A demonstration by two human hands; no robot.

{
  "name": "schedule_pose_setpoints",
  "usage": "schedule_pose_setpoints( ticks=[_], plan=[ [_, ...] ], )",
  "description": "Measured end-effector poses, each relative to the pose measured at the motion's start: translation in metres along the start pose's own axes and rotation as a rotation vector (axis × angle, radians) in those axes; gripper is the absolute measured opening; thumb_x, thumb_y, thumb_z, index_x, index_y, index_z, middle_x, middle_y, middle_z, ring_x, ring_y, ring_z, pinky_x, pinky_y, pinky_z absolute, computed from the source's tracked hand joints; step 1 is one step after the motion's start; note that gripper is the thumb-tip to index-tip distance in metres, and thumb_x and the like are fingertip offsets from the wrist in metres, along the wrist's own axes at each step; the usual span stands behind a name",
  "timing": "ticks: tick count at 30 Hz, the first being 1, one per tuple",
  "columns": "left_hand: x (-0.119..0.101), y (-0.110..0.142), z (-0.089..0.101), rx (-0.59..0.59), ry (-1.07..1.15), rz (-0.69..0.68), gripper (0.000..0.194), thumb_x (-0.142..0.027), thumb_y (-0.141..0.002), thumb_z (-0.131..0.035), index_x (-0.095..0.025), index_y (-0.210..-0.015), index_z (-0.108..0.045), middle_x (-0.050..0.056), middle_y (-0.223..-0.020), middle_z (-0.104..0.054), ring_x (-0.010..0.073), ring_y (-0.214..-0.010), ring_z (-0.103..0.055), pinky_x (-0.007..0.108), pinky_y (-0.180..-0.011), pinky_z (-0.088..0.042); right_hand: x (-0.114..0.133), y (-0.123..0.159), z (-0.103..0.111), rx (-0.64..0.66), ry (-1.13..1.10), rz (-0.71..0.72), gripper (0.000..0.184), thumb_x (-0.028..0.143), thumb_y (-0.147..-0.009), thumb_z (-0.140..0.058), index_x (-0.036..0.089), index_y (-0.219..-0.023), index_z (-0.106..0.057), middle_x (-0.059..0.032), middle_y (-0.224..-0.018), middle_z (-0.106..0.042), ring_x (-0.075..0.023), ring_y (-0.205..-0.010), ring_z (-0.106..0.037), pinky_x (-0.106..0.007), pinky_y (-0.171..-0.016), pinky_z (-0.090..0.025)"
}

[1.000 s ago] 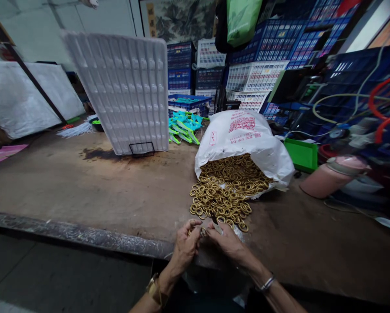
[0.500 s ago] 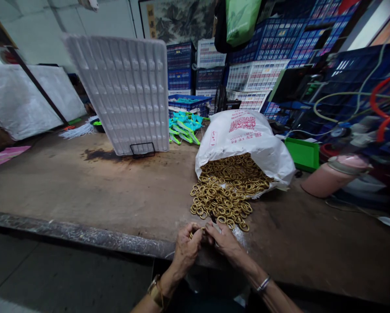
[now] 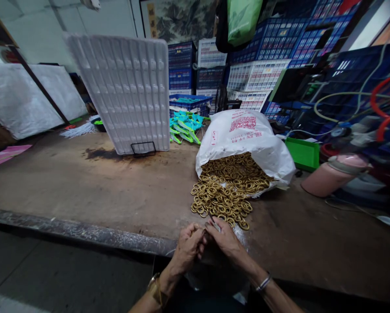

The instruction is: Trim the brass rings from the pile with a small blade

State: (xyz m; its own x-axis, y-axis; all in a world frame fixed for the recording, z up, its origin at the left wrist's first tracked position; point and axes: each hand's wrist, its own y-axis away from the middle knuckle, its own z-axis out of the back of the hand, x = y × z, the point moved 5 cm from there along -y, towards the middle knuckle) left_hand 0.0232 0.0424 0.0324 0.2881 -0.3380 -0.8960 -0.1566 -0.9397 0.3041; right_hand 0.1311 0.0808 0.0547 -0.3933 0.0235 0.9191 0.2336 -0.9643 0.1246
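Observation:
My left hand [image 3: 189, 244] is closed at the table's front edge, its fingers bent around a gold-coloured ring that is mostly hidden. My right hand [image 3: 226, 239] meets it at the fingertips. Between the right thumb and fingers is a small knife-like tool [image 3: 216, 226], with a dark, narrow end pointing up and away. Just beyond both hands lies a loose heap of gold rings [image 3: 219, 200]. The heap spills from the open mouth of a white woven sack [image 3: 247, 130] with red print, lying on its side and holding many more rings.
A tall ribbed plastic tray [image 3: 126, 95] leans upright in a black wire stand on the wooden table [image 3: 67, 187]. Behind are green and turquoise plastic pieces [image 3: 186, 126] and stacked crates [image 3: 257, 76]. On the right sit a green tray [image 3: 302, 154] and a pink cylinder [image 3: 332, 176].
My left hand has turned slightly, so the ring visible in its fingers before is now mostly covered. The right hand's tool has tilted a little. Heap and sack look the same.

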Motion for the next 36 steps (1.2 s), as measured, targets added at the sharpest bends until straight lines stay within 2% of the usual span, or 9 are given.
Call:
schedule_pose_setpoints(
  ticks=[8, 12, 15, 16, 19, 22, 26, 31, 36],
  plan=[
    [-0.004, 0.004, -0.001, 0.014, 0.029, -0.034, 0.033, -0.049, -0.072, -0.054, -0.016, -0.067, -0.048, -0.007, -0.047, -0.044, 0.0031, -0.035, -0.035, 0.015, -0.035, -0.027, -0.01, -0.001, -0.003, 0.014, -0.03, -0.044, 0.019, 0.037, -0.074, -0.039, 0.02, -0.066, -0.045, 0.0054, -0.052, -0.045, -0.0105, -0.051, -0.043, -0.02, -0.051, -0.035],
    [-0.006, 0.004, 0.0, -0.031, -0.007, -0.05, 0.033, -0.048, -0.071, -0.055, -0.017, -0.067, -0.047, -0.006, -0.05, -0.046, 0.0031, -0.035, -0.036, 0.014, -0.034, -0.028, -0.008, 0.003, 0.003, -0.062, 0.24, 0.051, 0.019, 0.031, -0.076, -0.036, 0.021, -0.063, -0.044, 0.0035, -0.055, -0.046, -0.0115, -0.053, -0.043, -0.021, -0.052, -0.033],
    [-0.007, 0.004, 0.002, -0.06, -0.048, -0.062, 0.033, -0.049, -0.07, -0.055, -0.017, -0.066, -0.046, -0.007, -0.047, -0.046, 0.0034, -0.033, -0.035, 0.015, -0.034, -0.028, -0.005, 0.01, -0.002, 0.03, 0.443, 0.154, 0.011, 0.016, -0.069, -0.036, 0.02, -0.064, -0.045, 0.0026, -0.057, -0.048, -0.0116, -0.055, -0.043, -0.021, -0.053, -0.031],
    [-0.008, 0.004, 0.002, -0.066, -0.06, -0.067, 0.033, -0.05, -0.071, -0.054, -0.018, -0.066, -0.046, -0.007, -0.045, -0.045, 0.0035, -0.032, -0.035, 0.015, -0.034, -0.027, -0.005, 0.012, -0.004, 0.066, 0.488, 0.167, 0.014, 0.011, -0.066, -0.035, 0.02, -0.066, -0.046, 0.0026, -0.058, -0.049, -0.0115, -0.055, -0.044, -0.021, -0.053, -0.03],
    [-0.011, 0.006, 0.001, -0.079, -0.088, -0.12, 0.034, -0.05, -0.071, -0.053, -0.018, -0.064, -0.046, -0.008, -0.041, -0.042, 0.0037, -0.032, -0.034, 0.015, -0.035, -0.027, -0.005, 0.016, -0.008, 0.109, 0.6, 0.178, 0.024, 0.006, -0.059, -0.034, 0.02, -0.072, -0.048, 0.0023, -0.059, -0.051, -0.0113, -0.055, -0.044, -0.021, -0.053, -0.028],
    [-0.014, 0.008, 0.0, -0.076, -0.087, -0.172, 0.033, -0.048, -0.071, -0.054, -0.018, -0.064, -0.045, -0.007, -0.043, -0.044, 0.0035, -0.034, -0.035, 0.015, -0.036, -0.028, -0.005, 0.016, -0.01, 0.094, 0.727, 0.169, 0.028, 0.006, -0.059, -0.035, 0.02, -0.078, -0.049, 0.0015, -0.061, -0.053, -0.0116, -0.054, -0.044, -0.022, -0.052, -0.025],
    [-0.012, 0.011, 0.0, -0.071, -0.09, -0.126, 0.033, -0.048, -0.071, -0.054, -0.018, -0.063, -0.045, -0.007, -0.044, -0.042, 0.0034, -0.033, -0.033, 0.015, -0.033, -0.027, -0.013, 0.013, -0.008, 0.092, 0.841, 0.149, 0.027, 0.009, -0.063, -0.039, 0.018, -0.087, -0.05, -0.0007, -0.064, -0.057, -0.0125, -0.055, -0.048, -0.023, -0.051, -0.023],
    [-0.013, 0.021, -0.006, 0.051, 0.026, -0.043, 0.032, -0.048, -0.07, -0.056, -0.017, -0.069, -0.047, -0.004, -0.054, -0.05, 0.0024, -0.034, -0.035, 0.014, -0.031, -0.026, -0.032, 0.003, 0.01, -0.01, 0.954, 0.043, 0.022, 0.011, -0.071, -0.039, 0.017, -0.089, -0.051, -0.0025, -0.065, -0.059, -0.0131, -0.056, -0.051, -0.024, -0.05, -0.021],
    [-0.01, 0.019, -0.002, 0.049, 0.283, 0.003, 0.029, -0.043, -0.073, -0.056, -0.017, -0.073, -0.044, -0.004, -0.058, -0.051, 0.0027, -0.038, -0.039, 0.013, -0.032, -0.027, -0.018, -0.007, 0.01, -0.132, 0.908, 0.107, 0.017, 0.01, -0.073, -0.042, 0.018, -0.087, -0.05, -0.0012, -0.065, -0.06, -0.0122, -0.056, -0.053, -0.023, -0.051, -0.022]
  ],
)
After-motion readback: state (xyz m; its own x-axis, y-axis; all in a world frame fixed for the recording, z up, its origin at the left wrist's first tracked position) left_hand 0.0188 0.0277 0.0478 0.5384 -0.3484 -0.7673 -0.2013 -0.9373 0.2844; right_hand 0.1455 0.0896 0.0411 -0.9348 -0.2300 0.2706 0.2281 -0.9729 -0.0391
